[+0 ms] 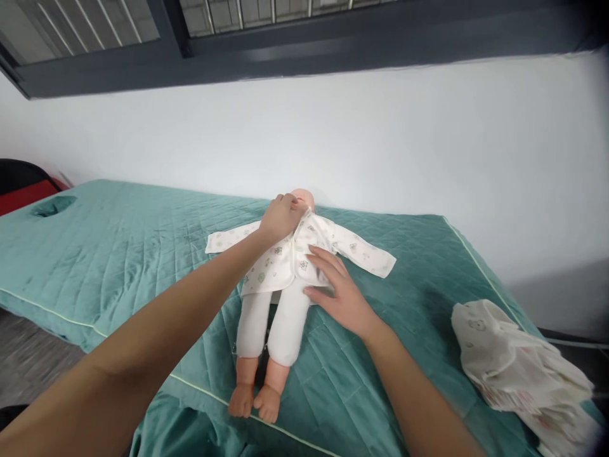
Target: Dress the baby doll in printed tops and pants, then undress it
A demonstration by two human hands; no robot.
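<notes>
Teal quilted bed (118,254) carries a doll (285,324) (face up) and a cloth pile (514,362).

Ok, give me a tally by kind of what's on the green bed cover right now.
Dolls: 1, the doll
Garments on it: 2, printed top and white trousers
Piles: 1, the cloth pile at the right edge; its pieces cannot be counted
Hands on the doll: 2, left hand closed at the collar, right hand flat on the belly
Total: 6
</notes>
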